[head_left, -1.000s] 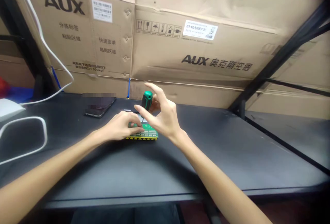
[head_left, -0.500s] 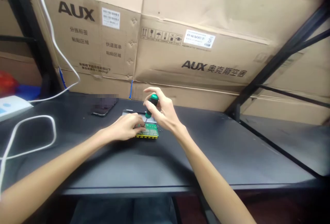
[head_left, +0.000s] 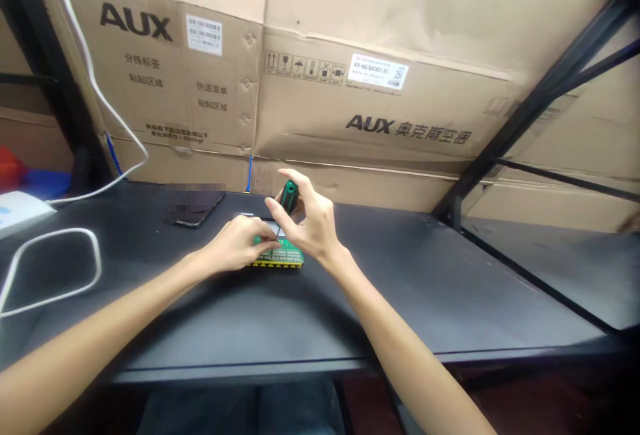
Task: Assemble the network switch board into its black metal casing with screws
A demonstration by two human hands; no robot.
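1. Screwdriver [head_left: 289, 197] stands tilted over a green circuit board [head_left: 287, 256] on a black table [head_left: 425, 281], its long axis running from upper right down toward the left hand [head_left: 241, 241].
2. Right hand [head_left: 314, 225], nearer the handle, grips it loosely between thumb and fingers.
3. Left hand curls over the board's left end, fingertips beside the shaft; whether they pinch anything cannot be told.

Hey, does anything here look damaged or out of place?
Mainly the cardboard behind the table: it's creased, so it looks worn. The green board is partly covered, so I can't fully judge it.
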